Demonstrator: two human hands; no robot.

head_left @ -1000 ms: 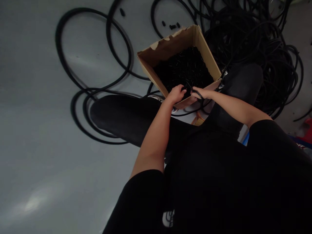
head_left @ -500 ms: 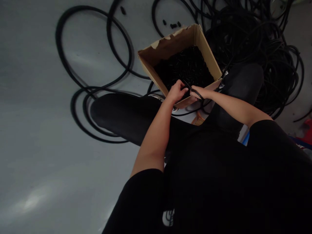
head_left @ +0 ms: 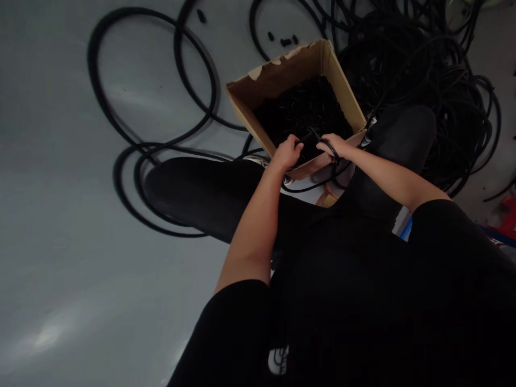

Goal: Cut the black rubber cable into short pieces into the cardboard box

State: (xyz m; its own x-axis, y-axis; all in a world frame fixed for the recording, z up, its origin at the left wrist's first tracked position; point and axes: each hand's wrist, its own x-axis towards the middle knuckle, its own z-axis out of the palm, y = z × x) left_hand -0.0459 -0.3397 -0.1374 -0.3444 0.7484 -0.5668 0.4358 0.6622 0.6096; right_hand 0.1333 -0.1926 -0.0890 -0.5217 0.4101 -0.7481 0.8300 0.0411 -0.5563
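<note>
The left hand's [head_left: 287,153] fingers pinch one black hose [head_left: 306,138] over one torn-rimmed cardboard box [head_left: 343,87] of cut pieces [head_left: 302,107]; the right hand's [head_left: 332,144] fingers curl around black-handled scissors [head_left: 335,155]. Four short cylinders [head_left: 201,16] lie on the smooth grey floor [head_left: 76,204].

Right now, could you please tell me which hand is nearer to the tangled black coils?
Right: the right hand is over the near edge of the cardboard box, left of the tangled black coils; the left hand is farther left.
</note>
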